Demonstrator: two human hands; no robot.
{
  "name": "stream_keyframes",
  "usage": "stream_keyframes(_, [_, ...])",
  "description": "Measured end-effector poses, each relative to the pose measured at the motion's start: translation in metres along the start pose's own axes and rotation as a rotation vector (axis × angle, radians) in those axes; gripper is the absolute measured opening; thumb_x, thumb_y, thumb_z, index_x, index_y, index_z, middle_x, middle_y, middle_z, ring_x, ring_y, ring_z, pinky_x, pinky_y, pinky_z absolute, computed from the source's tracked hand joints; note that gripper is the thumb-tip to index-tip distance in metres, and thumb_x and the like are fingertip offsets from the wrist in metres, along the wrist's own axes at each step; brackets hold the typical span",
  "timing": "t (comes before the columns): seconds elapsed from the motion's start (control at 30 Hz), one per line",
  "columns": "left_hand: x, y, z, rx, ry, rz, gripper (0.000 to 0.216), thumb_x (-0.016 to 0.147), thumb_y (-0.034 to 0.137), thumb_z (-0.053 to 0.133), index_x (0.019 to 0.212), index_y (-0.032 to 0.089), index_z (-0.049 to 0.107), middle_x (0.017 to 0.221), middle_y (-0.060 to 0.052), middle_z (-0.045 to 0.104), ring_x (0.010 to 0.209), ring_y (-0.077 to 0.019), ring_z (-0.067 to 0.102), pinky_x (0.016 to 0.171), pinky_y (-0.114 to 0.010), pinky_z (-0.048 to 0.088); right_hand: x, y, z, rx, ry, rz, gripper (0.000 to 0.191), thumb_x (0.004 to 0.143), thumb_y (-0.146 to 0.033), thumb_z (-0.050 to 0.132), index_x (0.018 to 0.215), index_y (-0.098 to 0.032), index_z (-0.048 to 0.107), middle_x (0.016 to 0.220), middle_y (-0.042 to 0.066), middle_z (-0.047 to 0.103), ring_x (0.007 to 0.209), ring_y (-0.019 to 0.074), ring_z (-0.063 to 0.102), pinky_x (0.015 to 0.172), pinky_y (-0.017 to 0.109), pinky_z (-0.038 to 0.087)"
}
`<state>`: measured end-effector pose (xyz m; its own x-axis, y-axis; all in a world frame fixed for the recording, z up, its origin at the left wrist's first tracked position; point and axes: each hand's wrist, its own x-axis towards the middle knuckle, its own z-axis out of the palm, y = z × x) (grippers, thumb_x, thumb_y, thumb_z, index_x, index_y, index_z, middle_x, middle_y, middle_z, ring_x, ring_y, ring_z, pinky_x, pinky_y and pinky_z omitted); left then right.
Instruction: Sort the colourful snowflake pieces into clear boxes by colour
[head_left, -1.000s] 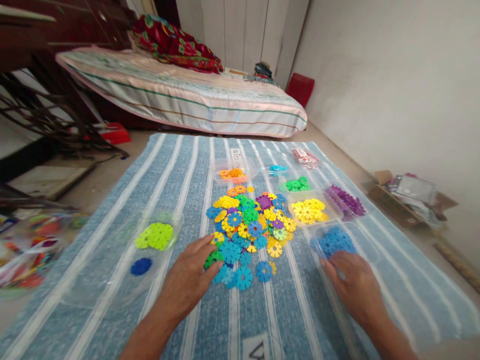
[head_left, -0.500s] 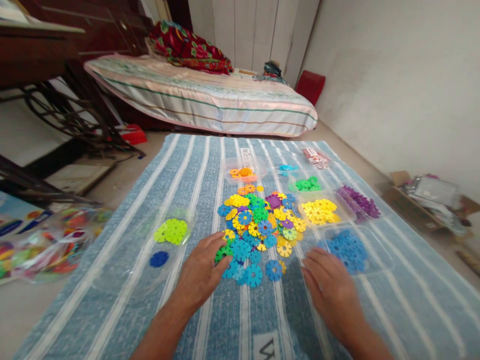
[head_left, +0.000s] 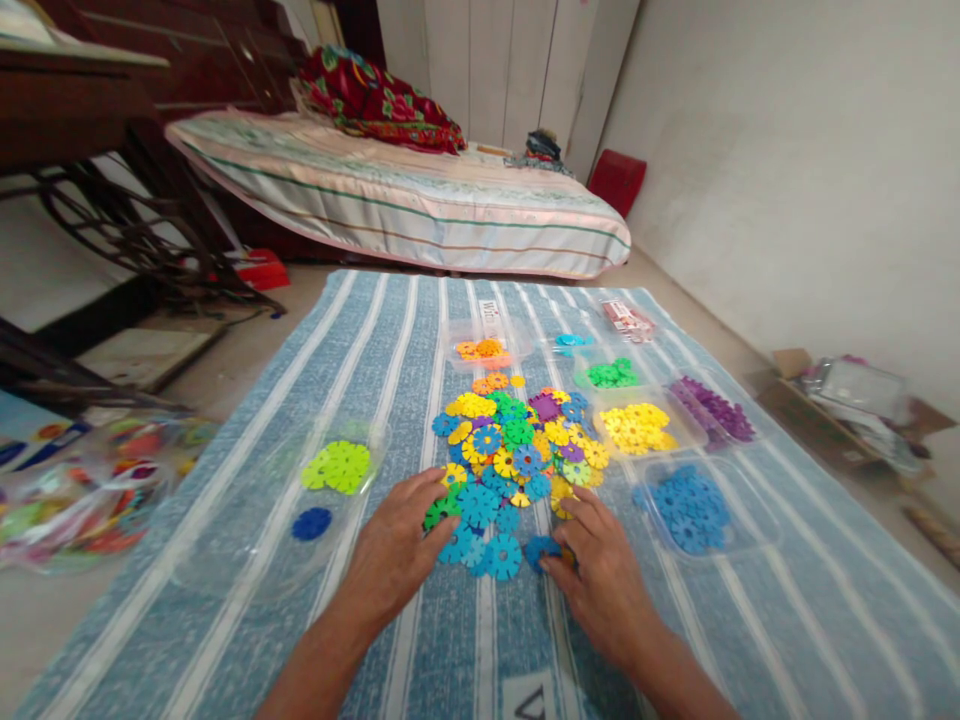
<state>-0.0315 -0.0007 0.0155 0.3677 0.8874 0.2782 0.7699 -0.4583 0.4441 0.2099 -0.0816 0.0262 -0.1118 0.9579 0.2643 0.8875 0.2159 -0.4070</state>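
Note:
A heap of flat plastic snowflake discs (head_left: 517,440) in many colours lies on a blue striped cloth (head_left: 420,350). My left hand (head_left: 397,550) rests on the heap's near left edge, fingers curled over a green disc (head_left: 435,512). My right hand (head_left: 600,570) sits at the heap's near right edge, with thumb and fingers pinching a blue disc (head_left: 541,548). Clear tubs around the heap hold sorted discs: blue (head_left: 686,505), yellow (head_left: 637,428), purple (head_left: 716,408), green (head_left: 611,374), orange (head_left: 484,349).
A clear tray (head_left: 255,545) at left holds lime discs (head_left: 337,465) and one dark blue disc (head_left: 310,522). A bag of toys (head_left: 82,490) lies off the cloth at left. A mattress (head_left: 397,200) lies behind, a cardboard box (head_left: 847,410) by the right wall.
My right hand has moved left from the blue tub to the heap's near edge and closed on a blue disc. My left hand has stayed at the heap.

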Motion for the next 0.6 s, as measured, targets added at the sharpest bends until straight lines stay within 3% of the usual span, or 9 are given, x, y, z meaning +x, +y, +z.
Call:
stream_keyframes(0.2, [0.000,0.002,-0.001,-0.001,0.002,-0.011,0.028,0.081,0.038,0.052,0.099,0.020,0.064,0.121,-0.009,0.063,0.113,-0.0241,0.058,0.097,-0.040,0.047,0.003,0.014,0.007,0.088,0.108,-0.039,0.021,0.070,-0.020,0.075,0.061,-0.020,0.056,0.100,0.007,0.064,0.118,0.0287,0.047,0.096,0.049,0.042])
stream_keyframes(0.4, [0.000,0.001,-0.002,0.006,-0.011,-0.018,0.029,0.082,0.038,0.052,0.101,0.020,0.064,0.121,-0.010,0.063,0.112,-0.0237,0.058,0.096,-0.041,0.048,0.008,0.018,0.008,0.094,0.243,-0.115,0.023,0.075,-0.026,0.072,0.059,-0.020,0.056,0.097,0.008,0.065,0.113,0.0273,0.052,0.091,0.047,0.048])
stream_keyframes(0.5, [0.000,0.002,-0.001,0.004,-0.011,-0.025,0.030,0.081,0.037,0.052,0.102,0.020,0.064,0.120,-0.010,0.063,0.112,-0.0244,0.058,0.097,-0.041,0.048,0.024,0.029,-0.011,0.061,0.337,-0.176,0.022,0.081,-0.028,0.066,0.062,-0.020,0.055,0.097,0.008,0.064,0.111,0.0246,0.054,0.093,0.045,0.047])
stream_keyframes(0.6, [0.001,0.003,-0.001,0.000,-0.009,-0.030,0.029,0.081,0.036,0.052,0.101,0.020,0.064,0.120,-0.010,0.063,0.112,-0.0248,0.058,0.096,-0.041,0.048,0.050,0.050,-0.044,-0.093,0.516,-0.191,0.021,0.082,-0.029,0.064,0.066,-0.020,0.055,0.096,0.008,0.063,0.107,0.0240,0.056,0.094,0.045,0.045])
